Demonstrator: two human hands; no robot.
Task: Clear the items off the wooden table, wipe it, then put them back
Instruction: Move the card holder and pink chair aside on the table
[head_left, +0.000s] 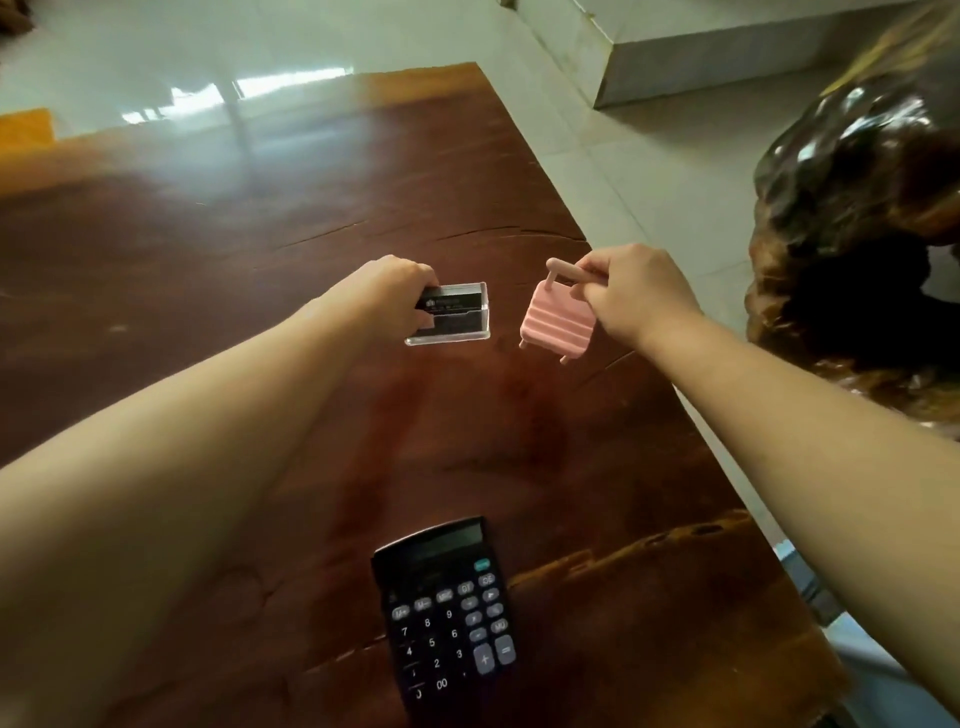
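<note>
A dark polished wooden table (218, 249) fills most of the view. My left hand (387, 291) grips a clear acrylic card holder (457, 314) with dark cards in it, held at or just above the table top near the middle. My right hand (634, 293) pinches the handle of a small pink toy suitcase (556, 325), which hangs tilted just above the table by its right edge. A black calculator (447, 613) lies flat near the table's front edge, between my forearms.
A large glossy carved wooden root piece (857, 208) stands on the tiled floor right of the table. A pale stone step (701, 57) runs along the back right. The table's right edge slants from back centre to front right.
</note>
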